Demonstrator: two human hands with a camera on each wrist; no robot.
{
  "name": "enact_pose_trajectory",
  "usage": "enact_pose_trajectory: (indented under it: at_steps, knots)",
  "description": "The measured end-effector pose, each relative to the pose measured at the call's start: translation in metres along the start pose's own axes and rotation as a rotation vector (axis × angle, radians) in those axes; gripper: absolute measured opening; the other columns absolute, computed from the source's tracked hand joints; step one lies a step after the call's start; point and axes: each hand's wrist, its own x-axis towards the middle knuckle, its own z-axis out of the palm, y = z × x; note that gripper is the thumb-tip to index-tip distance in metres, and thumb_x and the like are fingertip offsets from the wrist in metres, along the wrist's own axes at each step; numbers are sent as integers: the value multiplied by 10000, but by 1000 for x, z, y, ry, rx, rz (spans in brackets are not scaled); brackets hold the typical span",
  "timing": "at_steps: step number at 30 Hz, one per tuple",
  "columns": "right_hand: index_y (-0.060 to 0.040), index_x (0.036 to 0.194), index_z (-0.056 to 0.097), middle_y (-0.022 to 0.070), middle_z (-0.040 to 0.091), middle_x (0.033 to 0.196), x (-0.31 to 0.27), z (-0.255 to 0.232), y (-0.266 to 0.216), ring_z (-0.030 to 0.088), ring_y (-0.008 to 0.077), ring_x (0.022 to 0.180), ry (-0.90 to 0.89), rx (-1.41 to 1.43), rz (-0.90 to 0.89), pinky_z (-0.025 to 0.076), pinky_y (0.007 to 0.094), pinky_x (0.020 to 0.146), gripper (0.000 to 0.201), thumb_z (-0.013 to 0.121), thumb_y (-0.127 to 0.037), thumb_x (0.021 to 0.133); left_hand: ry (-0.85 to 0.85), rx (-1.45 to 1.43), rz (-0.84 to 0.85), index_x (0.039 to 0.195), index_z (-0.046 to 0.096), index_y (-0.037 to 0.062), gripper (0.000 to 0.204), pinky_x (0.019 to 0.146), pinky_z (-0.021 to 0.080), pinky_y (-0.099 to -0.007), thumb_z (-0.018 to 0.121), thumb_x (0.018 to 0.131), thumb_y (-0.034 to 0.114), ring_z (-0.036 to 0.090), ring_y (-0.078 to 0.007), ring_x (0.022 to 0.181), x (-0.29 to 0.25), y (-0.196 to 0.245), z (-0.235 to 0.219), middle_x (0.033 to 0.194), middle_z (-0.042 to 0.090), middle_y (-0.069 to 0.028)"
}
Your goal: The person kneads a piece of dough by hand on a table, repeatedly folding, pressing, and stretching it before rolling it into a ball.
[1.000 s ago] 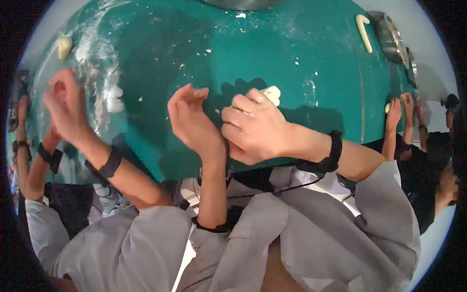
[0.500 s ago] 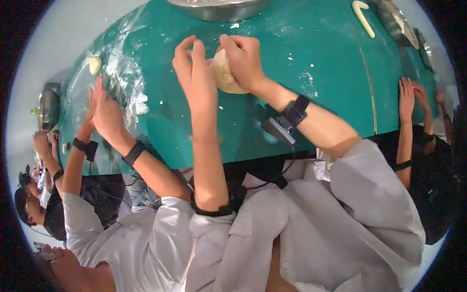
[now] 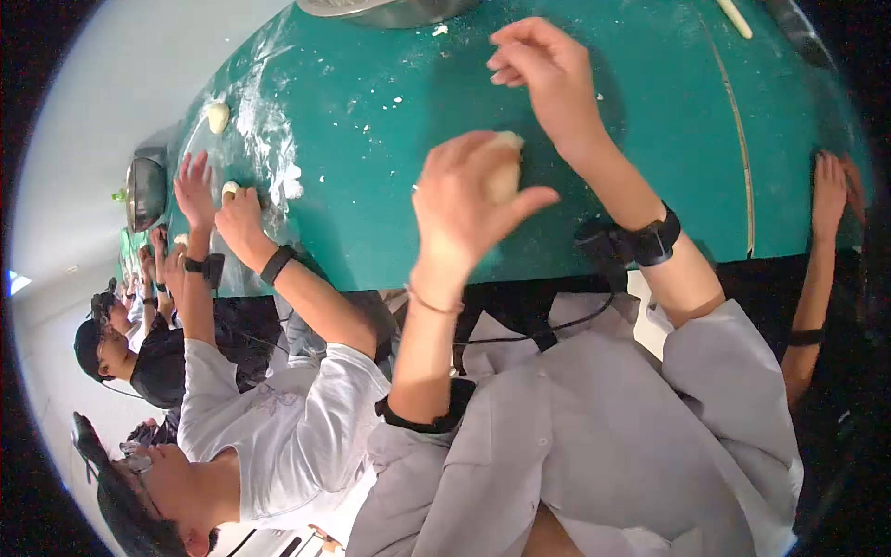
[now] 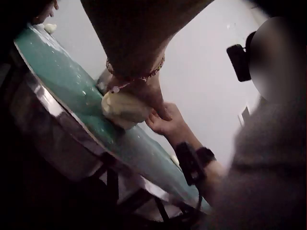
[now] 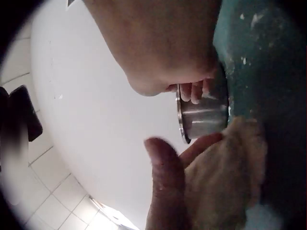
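A pale lump of dough sits on the green table, partly covered by my left hand. The left fingers curl over its far left side, and the thumb sticks out to the right. From the left wrist, the dough shows beneath that hand, below a beaded bracelet. In the right wrist view the left thumb rises beside the soft, creased dough. My right hand hovers beyond the dough to the right, fingers loosely bent around nothing.
A metal bowl stands at the far side. White flour and small scraps dot the green tabletop. To the left, a neighbour's hand touches a small dough piece; another dough piece lies beyond. A dough strip is far right.
My right hand gripped the dough half a second ago; now it is off it, farther right. My left hand has come over the dough, which sits nearer my body in the head view.
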Motion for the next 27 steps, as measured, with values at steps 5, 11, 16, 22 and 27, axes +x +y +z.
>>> enact_pose_trajectory:
  at_steps: [5,11,16,22,27]
  knots:
    - [12,894,628,87,639,771,-10,4,-15,618,141,697,-193,-155,-3,493,272,627,160,602,-143,866,111,140,86,715,645,121,119,657,494,-384,727,633,149,615,-279,778,14,-5,32,805,625,-64]
    - [0,849,613,111,609,795,-34,-22,-18,606,165,707,-61,-240,61,480,274,641,88,634,-85,839,-89,-179,-428,682,675,29,224,517,439,-401,661,788,225,573,-318,520,101,-61,40,608,628,-140]
    - [2,1076,573,156,599,1024,-23,-11,-4,584,343,957,-89,-557,-226,468,395,844,312,679,-157,830,186,-579,-417,678,658,-55,291,514,415,-332,631,830,192,532,-177,492,94,-79,43,535,591,-85]
    - [15,1225,511,231,605,1093,-2,27,8,593,379,1014,-210,-543,-202,471,426,885,640,762,-349,762,278,-1124,-401,1341,422,17,471,803,483,-278,519,903,159,617,-193,878,59,-69,22,951,662,-122]
    - [-17,1274,501,209,603,1151,-20,32,-20,575,396,1076,-595,-603,-297,471,431,903,627,732,-249,739,508,-1176,-456,1422,274,52,549,853,499,-353,456,972,308,631,-266,948,7,-58,10,1147,568,-193]
